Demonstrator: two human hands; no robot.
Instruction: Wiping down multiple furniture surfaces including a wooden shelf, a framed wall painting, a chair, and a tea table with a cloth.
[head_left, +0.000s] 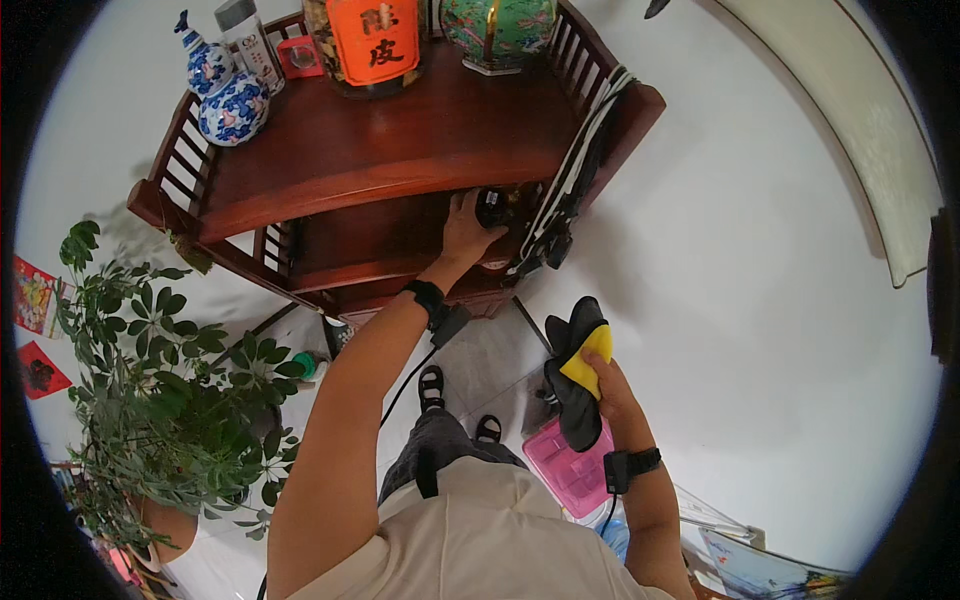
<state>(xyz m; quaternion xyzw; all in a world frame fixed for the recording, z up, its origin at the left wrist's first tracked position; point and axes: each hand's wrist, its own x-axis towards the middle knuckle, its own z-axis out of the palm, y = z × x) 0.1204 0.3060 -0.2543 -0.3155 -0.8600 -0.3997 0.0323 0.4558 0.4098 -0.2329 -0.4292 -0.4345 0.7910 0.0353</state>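
Observation:
My left hand (466, 231) reaches onto the lower shelf (360, 240) of a dark red wooden rack. Its fingers and thumb are around a dark, rounded object (491, 208) with a small white label; the shelf above hides part of it. Off to the right of the rack, my right hand (613, 386) grips a folded cloth (577, 390), grey on one side and yellow on the other. The cloth hangs in front of the white wall, apart from the rack.
On the upper shelf (390, 135) stand a blue-and-white gourd vase (234, 109), a glass jar with an orange label (375, 45) and a green porcelain vessel (499, 30). Cables (574, 165) hang at the rack's right end. A potted plant (187, 390) and pink box (574, 469) are lower down.

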